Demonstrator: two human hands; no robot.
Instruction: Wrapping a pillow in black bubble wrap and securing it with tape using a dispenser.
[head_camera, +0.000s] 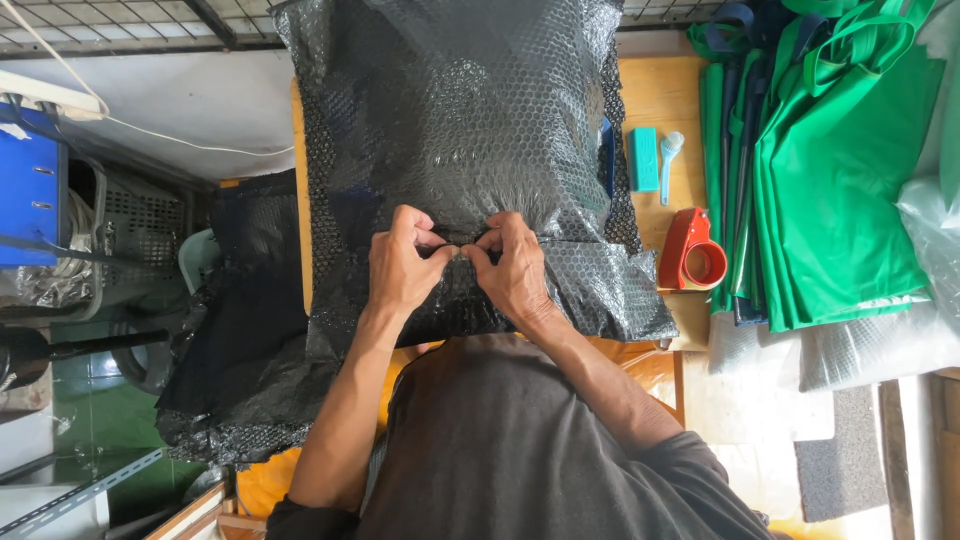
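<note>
- Big parcel wrapped in black bubble wrap (470, 130) takes up most of the wooden worktop (660, 95), reaching from the near edge to the far edge. No way to tell what's inside, the wrap is fully opaque.
- Left hand (405, 262) and right hand (512, 265) meet at the middle of the parcel near the worktop's near edge. Both grips are pinched on the wrap's overlapping fold, thumbs and fingertips almost touching each other.
- There might be something small between the fingertips, but it's too tiny to make out.
- More black bubble wrap (245, 330) hangs off the worktop's left edge, and its lower end gets lost in shadow.
- By the right edge: a red tape dispenser (692, 252), a teal block (642, 158) and a small pale blue tool (670, 160), can't tell what that one is.
- Something blue peeks out from under the parcel's right side, mostly hidden.
- Green bags (840, 170) are stacked past the right edge, cut off at the top of the view.
- The near edge of the worktop is hidden by the person's dark shirt.
</note>
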